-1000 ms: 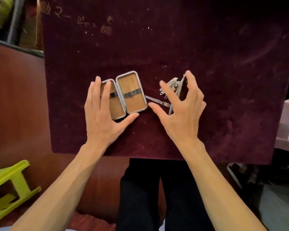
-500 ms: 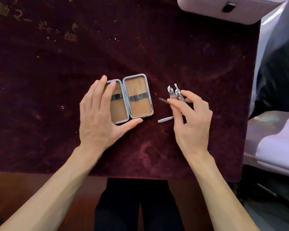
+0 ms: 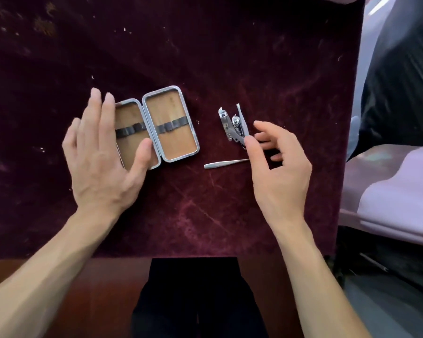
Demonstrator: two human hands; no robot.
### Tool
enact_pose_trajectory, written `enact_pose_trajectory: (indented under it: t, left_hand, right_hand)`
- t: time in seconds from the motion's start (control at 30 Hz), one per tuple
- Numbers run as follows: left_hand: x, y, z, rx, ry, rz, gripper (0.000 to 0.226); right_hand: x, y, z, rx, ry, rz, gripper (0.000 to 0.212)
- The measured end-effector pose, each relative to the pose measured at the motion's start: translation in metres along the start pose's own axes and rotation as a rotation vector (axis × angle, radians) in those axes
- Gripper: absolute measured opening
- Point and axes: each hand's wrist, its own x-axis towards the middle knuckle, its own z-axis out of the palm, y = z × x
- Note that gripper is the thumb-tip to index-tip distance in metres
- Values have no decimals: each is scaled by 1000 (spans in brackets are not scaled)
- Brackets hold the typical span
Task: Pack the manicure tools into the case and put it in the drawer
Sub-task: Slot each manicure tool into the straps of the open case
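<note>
A small metal-rimmed manicure case (image 3: 171, 125) lies open on the dark red velvet cloth (image 3: 230, 57), showing tan lining and a dark elastic strap across each half. My left hand (image 3: 100, 162) rests flat on its left half, fingers apart and thumb on the lining. Right of the case, two shiny nail clippers (image 3: 226, 125) and a narrow blade-like tool (image 3: 241, 115) lie bunched together. My right hand (image 3: 279, 176) pinches a thin grey tool at the near end of that bunch between thumb and fingertips. A slim silver tool (image 3: 222, 164) lies alone on the cloth below them.
The cloth ends at a brown wooden table edge (image 3: 95, 276) near me, with my dark-trousered legs (image 3: 193, 289) below. To the right are a lilac moulded object (image 3: 396, 191) and dark fabric (image 3: 401, 81).
The view has shifted, so the case and tools now sit lower and further left. My right hand went from spread over the tools to a pinch on a thin one. My left hand stays on the case.
</note>
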Motion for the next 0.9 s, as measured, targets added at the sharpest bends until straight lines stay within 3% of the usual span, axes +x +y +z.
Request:
enact_pose_trajectory:
  t: [0.1, 0.3, 0.53, 0.77, 0.9]
  left_hand:
    - [0, -2, 3, 16, 23, 7, 69]
    - [0, 2, 0, 80, 1, 36, 52]
    - [2, 2, -3, 88, -58, 34, 69]
    - [3, 2, -5, 81, -83, 21, 77]
    - [2, 2, -4, 109, -88, 26, 75]
  right_hand:
    - [-4, 4, -11, -51, 18, -15, 29]
    - [-22, 2, -8, -252, -270, -118, 40]
    - [-16, -12, 4, -304, -210, -79, 11]
    - [-14, -21, 6, -460, -197, -137, 8]
    - [-14, -24, 0, -324, -194, -119, 3]
